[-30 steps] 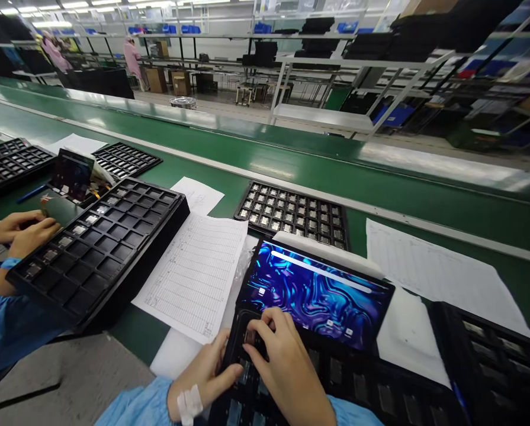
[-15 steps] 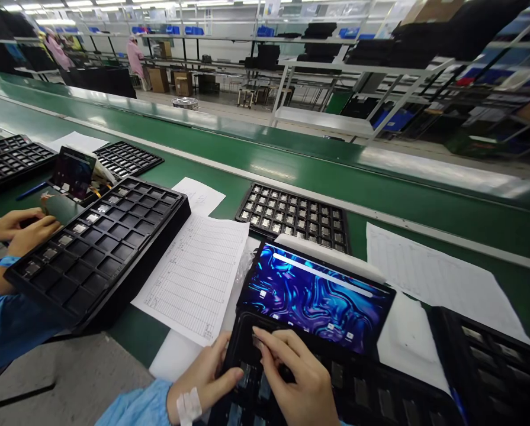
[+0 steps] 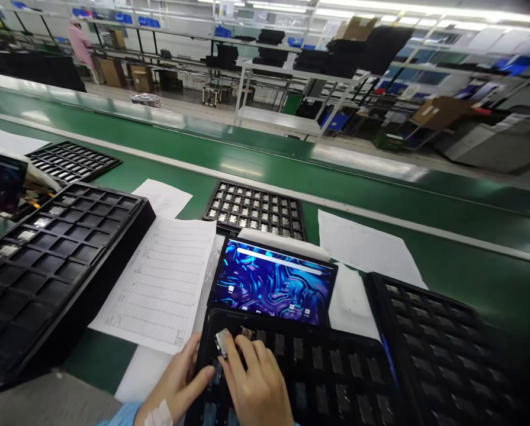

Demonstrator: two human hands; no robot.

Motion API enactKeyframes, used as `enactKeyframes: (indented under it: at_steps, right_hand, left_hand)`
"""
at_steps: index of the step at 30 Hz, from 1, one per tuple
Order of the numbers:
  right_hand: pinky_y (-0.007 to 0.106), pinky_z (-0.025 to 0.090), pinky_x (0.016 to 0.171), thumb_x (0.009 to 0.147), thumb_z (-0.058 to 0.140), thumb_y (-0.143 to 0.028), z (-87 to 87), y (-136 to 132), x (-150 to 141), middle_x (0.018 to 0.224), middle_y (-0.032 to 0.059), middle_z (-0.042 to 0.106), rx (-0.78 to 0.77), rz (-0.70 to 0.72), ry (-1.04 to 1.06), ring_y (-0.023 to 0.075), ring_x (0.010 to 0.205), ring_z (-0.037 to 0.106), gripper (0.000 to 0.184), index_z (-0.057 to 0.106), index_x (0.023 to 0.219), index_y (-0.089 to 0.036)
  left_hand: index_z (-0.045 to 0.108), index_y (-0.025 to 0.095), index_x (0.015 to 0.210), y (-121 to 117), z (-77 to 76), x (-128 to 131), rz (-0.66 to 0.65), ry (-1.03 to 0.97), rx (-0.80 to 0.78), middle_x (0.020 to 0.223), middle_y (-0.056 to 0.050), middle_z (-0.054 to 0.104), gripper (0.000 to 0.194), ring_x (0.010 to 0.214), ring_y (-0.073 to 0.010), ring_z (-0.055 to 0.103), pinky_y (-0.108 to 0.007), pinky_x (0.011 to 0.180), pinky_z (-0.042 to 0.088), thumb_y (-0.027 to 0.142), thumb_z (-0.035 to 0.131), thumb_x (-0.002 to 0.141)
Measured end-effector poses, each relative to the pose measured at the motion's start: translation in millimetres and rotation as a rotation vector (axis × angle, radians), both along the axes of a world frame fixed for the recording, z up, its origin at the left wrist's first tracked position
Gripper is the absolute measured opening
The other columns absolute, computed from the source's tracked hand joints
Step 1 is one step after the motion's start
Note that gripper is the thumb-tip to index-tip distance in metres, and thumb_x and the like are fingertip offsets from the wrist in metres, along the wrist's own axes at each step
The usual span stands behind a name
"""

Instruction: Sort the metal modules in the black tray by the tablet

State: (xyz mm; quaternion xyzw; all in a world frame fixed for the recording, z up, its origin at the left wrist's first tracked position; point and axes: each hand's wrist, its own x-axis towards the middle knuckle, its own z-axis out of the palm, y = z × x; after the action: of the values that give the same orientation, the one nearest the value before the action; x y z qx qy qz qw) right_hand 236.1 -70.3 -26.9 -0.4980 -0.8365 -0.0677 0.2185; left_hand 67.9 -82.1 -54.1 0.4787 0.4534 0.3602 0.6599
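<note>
Fingers of the right hand (image 3: 256,387) are pinching a small silvery component (image 3: 222,342) just above the near black tray (image 3: 336,367). Beside it, the left hand (image 3: 178,381) is gripping that tray's left edge. Behind the tray, a lit tablet (image 3: 273,283) is leaning; farther back, a filled component tray (image 3: 256,211) is lying on the green bench (image 3: 469,278).

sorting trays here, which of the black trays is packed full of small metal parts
The flat tray just beyond the lit tablet, against the belt's edge. Nearly every pocket holds a shiny part; the other trays show mostly dark pockets.
</note>
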Motion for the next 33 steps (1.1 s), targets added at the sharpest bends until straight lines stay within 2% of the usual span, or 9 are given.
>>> enactKeyframes:
  at_steps: [4, 7, 11, 16, 19, 23, 26, 28, 33]
  right_hand:
    - [0.036, 0.047, 0.066, 0.098, 0.027, -0.023, 0.4, -0.2, -13.3, 0.099, 0.0115, 0.068, 0.096, -0.076, 0.009, 0.0237, 0.08, 0.06, 0.042, 0.066, 0.103, -0.009]
    - [0.037, 0.047, 0.067, 0.099, 0.013, -0.028, -0.7, -4.1, -18.8, 0.114, 0.0086, 0.065, 0.088, -0.148, 0.074, 0.0237, 0.088, 0.06, 0.056, 0.065, 0.107, -0.009]
    - [0.036, 0.043, 0.085, 0.099, 0.025, -0.033, 1.1, -11.2, -15.6, 0.125, 0.0024, 0.059, 0.021, -0.088, 0.124, 0.0246, 0.111, 0.053, 0.044, 0.06, 0.117, -0.013]
    - [0.037, 0.04, 0.088, 0.095, 0.037, -0.028, 5.7, -8.1, -4.6, 0.104, 0.0032, 0.069, 0.141, 0.066, 0.239, 0.0264, 0.103, 0.055, 0.035, 0.068, 0.094, -0.013]
    - [0.035, 0.043, 0.083, 0.094, 0.038, -0.028, 1.5, -6.8, -4.3, 0.103, 0.0056, 0.069, 0.149, 0.097, 0.222, 0.0237, 0.1, 0.056, 0.033, 0.067, 0.096, -0.013]
    - [0.035, 0.047, 0.073, 0.098, 0.024, -0.025, -17.1, -12.8, -15.3, 0.112, 0.0087, 0.066, 0.1, -0.003, 0.238, 0.0233, 0.097, 0.057, 0.044, 0.065, 0.104, -0.012]
    - [0.035, 0.047, 0.075, 0.097, 0.021, -0.016, -25.6, -14.0, -23.9, 0.117, 0.0083, 0.064, 0.109, -0.094, 0.281, 0.0237, 0.097, 0.057, 0.044, 0.065, 0.105, -0.012]
    - [0.032, 0.048, 0.075, 0.096, 0.021, -0.012, -20.9, -11.1, -24.9, 0.113, 0.0087, 0.065, 0.132, -0.085, 0.311, 0.0217, 0.094, 0.058, 0.045, 0.065, 0.104, -0.011]
    - [0.03, 0.046, 0.078, 0.098, 0.023, -0.015, 7.2, 2.8, -10.3, 0.103, 0.0054, 0.069, 0.14, 0.019, 0.278, 0.0195, 0.09, 0.058, 0.045, 0.068, 0.096, -0.014]
  left_hand:
    - [0.043, 0.024, 0.126, -2.0, -2.7, 0.2, 0.055, 0.026, -0.03, 0.12, -0.005, 0.06, 0.051, 0.114, -0.0252, 0.052, -0.032, 0.096, 0.041, 0.051, 0.057, 0.086]
    - [0.046, 0.024, 0.124, -1.8, -1.8, 2.8, 0.111, 0.024, -0.031, 0.12, -0.004, 0.06, 0.05, 0.116, -0.0262, 0.051, -0.033, 0.098, 0.041, 0.051, 0.06, 0.084]
    - [0.049, 0.022, 0.122, -0.5, 1.3, 5.3, 0.156, 0.033, -0.039, 0.123, -0.005, 0.06, 0.05, 0.118, -0.026, 0.05, -0.032, 0.1, 0.04, 0.051, 0.062, 0.082]
    - [0.047, 0.021, 0.124, 0.5, -1.6, 1.7, 0.097, 0.028, -0.028, 0.124, -0.005, 0.059, 0.049, 0.117, -0.0248, 0.051, -0.029, 0.099, 0.041, 0.049, 0.059, 0.085]
    - [0.047, 0.022, 0.125, -0.9, -4.5, 1.5, 0.083, 0.049, -0.017, 0.127, -0.004, 0.057, 0.048, 0.118, -0.0235, 0.051, -0.027, 0.1, 0.041, 0.048, 0.058, 0.086]
    - [0.054, 0.024, 0.117, -2.6, -0.7, 9.2, 0.255, 0.017, -0.025, 0.119, -0.002, 0.063, 0.049, 0.114, -0.0234, 0.055, -0.024, 0.093, 0.047, 0.053, 0.065, 0.079]
    - [0.058, 0.025, 0.112, -2.1, 4.0, 13.0, 0.304, -0.007, -0.038, 0.115, -0.001, 0.066, 0.049, 0.114, -0.0239, 0.056, -0.023, 0.089, 0.049, 0.054, 0.068, 0.075]
    - [0.058, 0.024, 0.113, -1.3, 4.6, 11.9, 0.303, 0.0, -0.035, 0.117, -0.001, 0.065, 0.05, 0.117, -0.0245, 0.053, -0.023, 0.091, 0.048, 0.055, 0.068, 0.075]
    - [0.053, 0.023, 0.12, -0.9, 1.7, 5.9, 0.183, 0.01, -0.026, 0.123, -0.003, 0.061, 0.052, 0.121, -0.0246, 0.049, -0.024, 0.095, 0.046, 0.054, 0.064, 0.079]
